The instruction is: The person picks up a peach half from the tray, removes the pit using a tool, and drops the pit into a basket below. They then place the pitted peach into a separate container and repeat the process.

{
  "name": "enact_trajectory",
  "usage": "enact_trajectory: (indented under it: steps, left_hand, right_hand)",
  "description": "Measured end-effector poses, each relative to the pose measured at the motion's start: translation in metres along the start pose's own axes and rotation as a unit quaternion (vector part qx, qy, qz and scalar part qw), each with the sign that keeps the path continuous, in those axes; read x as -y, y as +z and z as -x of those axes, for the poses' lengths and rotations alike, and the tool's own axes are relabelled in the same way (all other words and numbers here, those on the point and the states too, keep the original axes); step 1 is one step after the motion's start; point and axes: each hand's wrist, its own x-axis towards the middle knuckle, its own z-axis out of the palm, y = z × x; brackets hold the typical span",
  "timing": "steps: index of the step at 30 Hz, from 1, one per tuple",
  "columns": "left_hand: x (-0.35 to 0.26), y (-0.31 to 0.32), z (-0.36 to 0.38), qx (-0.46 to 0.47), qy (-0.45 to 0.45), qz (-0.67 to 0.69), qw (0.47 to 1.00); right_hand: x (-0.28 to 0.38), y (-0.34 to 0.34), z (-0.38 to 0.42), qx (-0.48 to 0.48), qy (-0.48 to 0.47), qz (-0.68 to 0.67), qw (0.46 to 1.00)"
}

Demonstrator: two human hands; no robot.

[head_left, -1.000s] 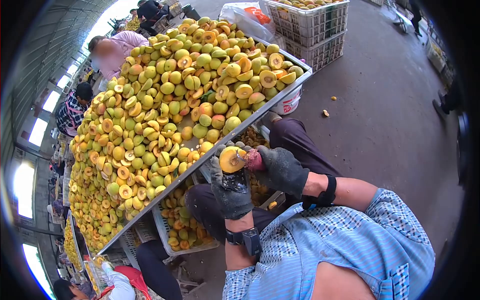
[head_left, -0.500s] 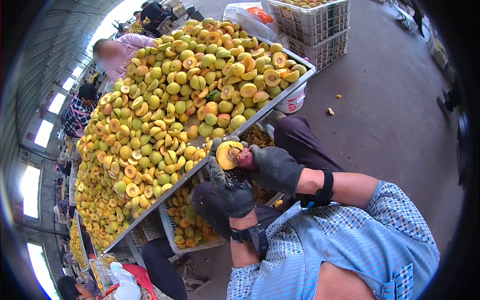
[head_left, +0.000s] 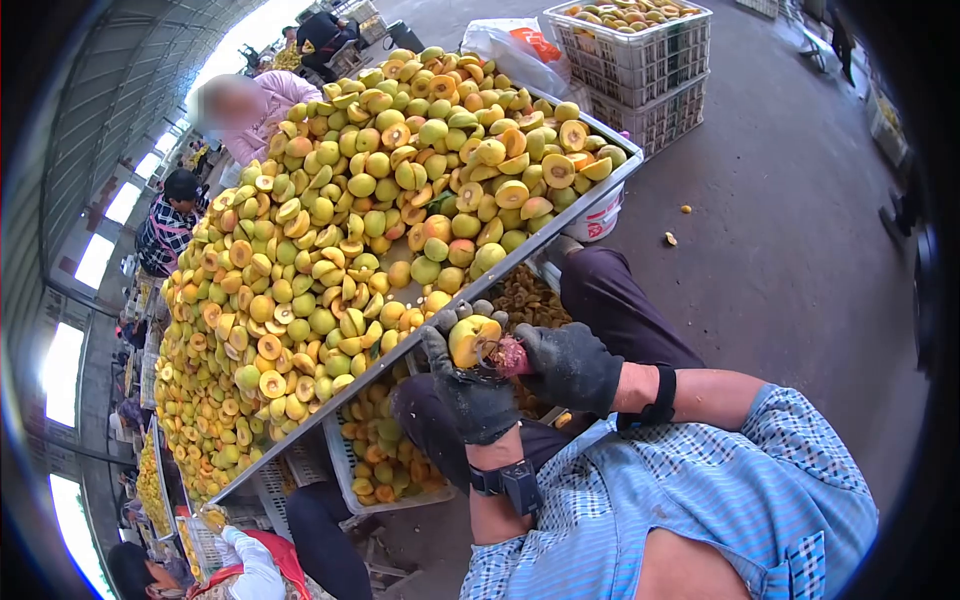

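Note:
My left hand [head_left: 468,398], in a dark grey work glove, is wrapped round a yellow halved peach [head_left: 474,341] with its cut face toward my right hand. My gloved right hand [head_left: 572,366] closes on a small pitting tool [head_left: 511,357] with a rough, pinkish-red end. The tool's tip is at the peach's cut face, and its exact shape is hidden. Both hands are just off the near edge of a metal-rimmed table [head_left: 430,335], which bears a large heap of halved peaches [head_left: 330,240]. Between my knees lie brown pits and scraps [head_left: 530,300].
A white crate of peach halves [head_left: 395,492] stands under the table by my left leg. Stacked crates [head_left: 645,85], a plastic bag [head_left: 515,50] and a white bucket [head_left: 598,218] are beyond the far end. Other people [head_left: 170,225] sit along the opposite side.
The view has shifted slightly, so the scene appears a little lower and further right. The peach half has tilted in my left hand, showing less of its cut face. Both hands keep their hold.

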Motion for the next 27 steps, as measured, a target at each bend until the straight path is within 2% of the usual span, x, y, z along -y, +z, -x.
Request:
enact_trajectory:
  steps: [1,3,4,6,7,8,10,13,14,16,18,20,22,26,27]
  left_hand:
    - [0.000,0.001,0.005,-0.002,0.000,-0.001,1.000]
    - [-0.006,0.018,0.014,-0.059,0.044,-0.097,0.993]
    - [-0.003,0.013,0.013,-0.059,0.043,-0.097,0.993]
    - [0.001,0.000,0.008,-0.086,-0.038,0.043,0.995]
    - [-0.002,0.014,0.014,-0.055,-0.044,-0.017,0.997]
    - [0.003,0.008,0.015,-0.045,-0.030,-0.017,0.998]
    - [0.023,-0.013,0.004,-0.028,-0.100,0.105,0.989]
    - [0.029,-0.017,0.003,-0.015,-0.083,0.131,0.988]
    - [0.033,-0.027,0.004,-0.009,-0.082,0.132,0.988]
    - [0.042,-0.048,0.001,-0.034,-0.130,0.219,0.966]
    - [0.022,-0.016,0.006,-0.026,-0.140,0.208,0.968]
    - [0.014,-0.004,0.006,-0.017,-0.150,0.199,0.968]
    - [0.014,-0.005,0.009,-0.006,-0.036,0.018,0.999]
    - [0.031,-0.030,-0.004,0.018,-0.020,-0.012,1.000]
    - [0.037,-0.039,-0.019,0.194,0.039,0.067,0.978]
  right_hand:
    - [0.003,0.000,0.001,-0.006,0.010,-0.013,1.000]
    - [0.009,-0.004,-0.001,-0.015,0.020,-0.026,0.999]
    - [0.013,-0.007,-0.003,-0.050,-0.019,-0.036,0.998]
    - [0.015,-0.007,-0.006,-0.088,-0.064,-0.044,0.993]
    - [0.016,-0.005,-0.010,-0.054,-0.045,0.003,0.998]
    - [0.016,-0.004,-0.016,-0.024,-0.029,0.053,0.998]
    - [0.008,-0.002,-0.022,-0.042,-0.053,0.058,0.996]
    - [-0.005,0.007,-0.025,-0.091,-0.086,0.096,0.987]
    - [-0.004,0.007,-0.027,-0.089,-0.075,0.080,0.990]
    - [-0.001,0.005,-0.033,-0.088,-0.063,0.064,0.992]
    - [0.002,-0.001,-0.040,-0.059,0.010,0.029,0.998]
    - [0.004,0.001,-0.040,-0.072,0.020,0.025,0.997]
    - [0.006,0.001,-0.038,-0.079,0.027,0.022,0.996]
    - [0.012,-0.001,-0.035,-0.064,-0.001,0.038,0.997]
    - [0.014,-0.002,-0.034,-0.072,-0.012,0.036,0.997]
